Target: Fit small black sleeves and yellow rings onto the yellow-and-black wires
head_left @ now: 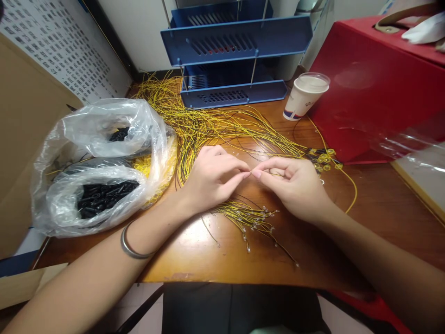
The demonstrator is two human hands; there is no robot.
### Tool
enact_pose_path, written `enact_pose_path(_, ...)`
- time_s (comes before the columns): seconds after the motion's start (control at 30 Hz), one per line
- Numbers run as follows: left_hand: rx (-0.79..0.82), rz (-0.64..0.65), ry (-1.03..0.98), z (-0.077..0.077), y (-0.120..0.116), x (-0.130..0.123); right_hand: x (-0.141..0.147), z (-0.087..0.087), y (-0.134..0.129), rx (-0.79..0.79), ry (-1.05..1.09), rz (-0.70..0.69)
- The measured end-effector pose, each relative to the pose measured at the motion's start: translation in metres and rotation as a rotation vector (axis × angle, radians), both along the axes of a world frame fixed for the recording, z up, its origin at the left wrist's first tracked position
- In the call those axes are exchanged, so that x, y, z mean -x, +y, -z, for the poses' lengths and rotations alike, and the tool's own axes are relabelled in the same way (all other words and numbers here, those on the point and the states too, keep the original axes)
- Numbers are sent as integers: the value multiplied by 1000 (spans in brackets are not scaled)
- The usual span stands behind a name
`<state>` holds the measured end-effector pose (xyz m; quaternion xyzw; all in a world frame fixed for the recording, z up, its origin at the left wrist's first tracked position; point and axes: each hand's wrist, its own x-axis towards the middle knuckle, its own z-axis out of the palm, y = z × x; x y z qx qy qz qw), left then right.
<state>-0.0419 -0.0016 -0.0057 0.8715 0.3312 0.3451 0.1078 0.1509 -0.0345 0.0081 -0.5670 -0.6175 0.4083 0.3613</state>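
My left hand (217, 176) and my right hand (292, 183) meet fingertip to fingertip over the wooden table (194, 255), each pinching a thin yellow wire; the exact piece between the tips is too small to make out. Beneath and in front of my left hand lies a bundle of yellow and black wires (236, 213) with small clear tips. A larger spread of yellow wires (208, 123) lies behind both hands. Beside my right hand, several wires end in yellow hexagonal pieces with black parts (323, 159).
Clear plastic bags (100, 109) at the left hold black parts (104, 197) and yellow pieces (153, 171). Blue stacked trays (236, 41) stand at the back. A paper cup (304, 97) is near a red box (365, 93) at the right.
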Motion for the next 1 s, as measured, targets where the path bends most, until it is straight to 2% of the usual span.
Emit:
enact_pose_path(0.43, 65, -16, -8, 0, -2, -1, 0, 6, -1, -42, -35, -5)
enact_pose_path(0.53, 155, -12, -51, 1, -3, -2, -1, 7, 0, -52, -29, -3)
enact_pose_path(0.73, 528, 102, -149, 2, -4, -5, 0, 10, 0, -27, 45, -4)
enact_pose_path(1.0, 558, 143, -107, 1, -5, -3, 1, 8, -2, -68, 80, -33)
